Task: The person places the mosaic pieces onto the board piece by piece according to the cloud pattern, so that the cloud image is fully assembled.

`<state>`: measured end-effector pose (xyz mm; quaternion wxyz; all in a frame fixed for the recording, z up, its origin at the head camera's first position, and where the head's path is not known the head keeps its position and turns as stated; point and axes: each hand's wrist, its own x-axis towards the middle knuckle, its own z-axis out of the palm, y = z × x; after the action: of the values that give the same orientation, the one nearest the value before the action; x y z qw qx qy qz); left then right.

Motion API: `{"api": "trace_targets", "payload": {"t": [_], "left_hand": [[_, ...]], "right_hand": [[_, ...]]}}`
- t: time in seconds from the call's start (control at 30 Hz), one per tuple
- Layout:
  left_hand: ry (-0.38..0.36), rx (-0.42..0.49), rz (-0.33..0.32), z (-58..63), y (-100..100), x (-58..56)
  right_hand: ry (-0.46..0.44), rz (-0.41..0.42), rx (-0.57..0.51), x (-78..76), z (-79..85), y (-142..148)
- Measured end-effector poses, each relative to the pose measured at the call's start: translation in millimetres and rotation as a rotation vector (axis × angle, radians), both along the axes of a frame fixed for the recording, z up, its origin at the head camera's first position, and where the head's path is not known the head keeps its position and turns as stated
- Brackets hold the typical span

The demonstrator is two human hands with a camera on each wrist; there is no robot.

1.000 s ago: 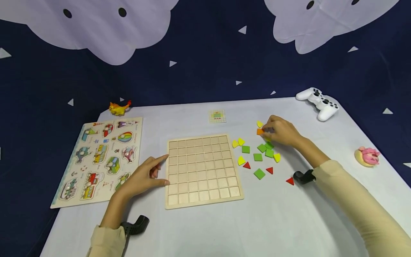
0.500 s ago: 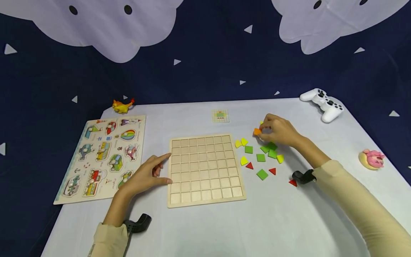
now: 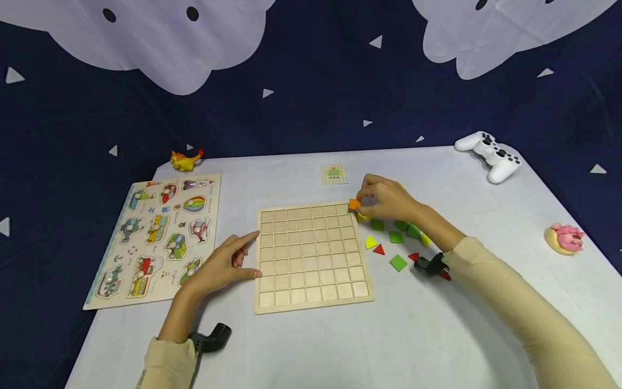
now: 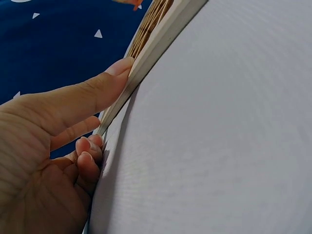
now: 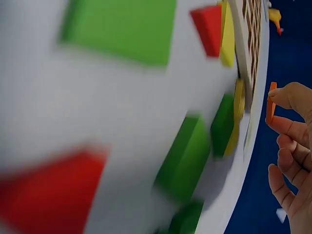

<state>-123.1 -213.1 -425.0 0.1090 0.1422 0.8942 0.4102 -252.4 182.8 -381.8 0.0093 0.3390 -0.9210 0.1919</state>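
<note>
Pinching the orange piece (image 3: 354, 204) by one side, the right hand (image 3: 386, 199) is holding it near the gridded board's (image 3: 313, 256) far right corner, probably leaving its shape jutting past the fingertips for control. With thumb and forefinger extended, the left hand (image 3: 221, 265) is touching the board's left edge, seemingly steadying it, while loose coloured pieces (image 3: 398, 263) are lying within easy reach.

At left in the head view, a wooden picture puzzle (image 3: 157, 255) of colorful vehicles lies flat; above it stands a small yellow-orange figurine (image 3: 184, 161). A white game controller (image 3: 489, 156) lies upper right, a pink-and-cream toy (image 3: 565, 239) at the right. Behind hangs a navy backdrop (image 3: 316, 81) with pale clouds.
</note>
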Motion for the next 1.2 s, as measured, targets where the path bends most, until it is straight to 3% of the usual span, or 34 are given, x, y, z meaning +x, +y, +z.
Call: {"api": "trace_targets", "payload": {"t": [0.23, 0.63, 1.2], "left_hand": [[-0.007, 0.018, -0.003, -1.6, 0.7, -0.4], [-0.007, 0.030, 0.002, -3.7, 0.7, -1.5], [-0.003, 0.029, 0.009, -4.1, -1.4, -1.6]], "right_hand": [[-0.024, 0.079, -0.010, 3.2, -1.3, -34.0], [0.029, 0.201, 0.010, 8.6, -7.3, -78.8], [0.085, 0.232, 0.057, 15.0, -13.3, -98.6]]}}
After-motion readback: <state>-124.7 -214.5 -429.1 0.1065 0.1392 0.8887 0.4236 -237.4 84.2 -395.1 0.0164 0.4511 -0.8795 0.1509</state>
